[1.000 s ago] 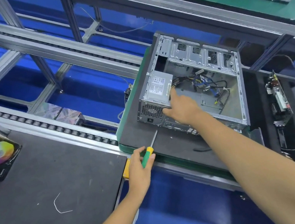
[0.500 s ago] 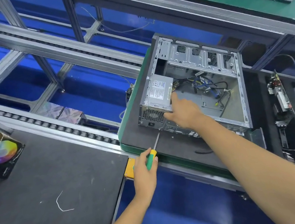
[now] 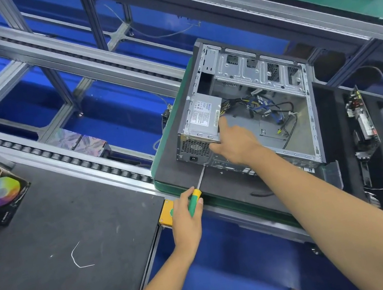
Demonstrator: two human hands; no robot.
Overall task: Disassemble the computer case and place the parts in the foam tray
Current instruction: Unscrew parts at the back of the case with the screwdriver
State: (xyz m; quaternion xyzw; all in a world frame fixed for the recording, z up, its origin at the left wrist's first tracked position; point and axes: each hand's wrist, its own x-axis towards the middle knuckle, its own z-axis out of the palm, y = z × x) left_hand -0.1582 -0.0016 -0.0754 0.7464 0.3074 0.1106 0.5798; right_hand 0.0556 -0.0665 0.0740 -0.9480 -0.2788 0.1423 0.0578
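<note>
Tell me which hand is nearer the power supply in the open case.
Right. The right hand rests against the power supply, at its inner corner. The left hand is off the case's near side, holding the screwdriver, whose tip points at the case's rear edge.

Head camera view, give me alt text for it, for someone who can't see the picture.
A person's right hand rests on the power supply inside an open computer case, while the left hand holds a green and yellow screwdriver, its tip at the case's rear edge. Loose cables lie inside the case.
</note>
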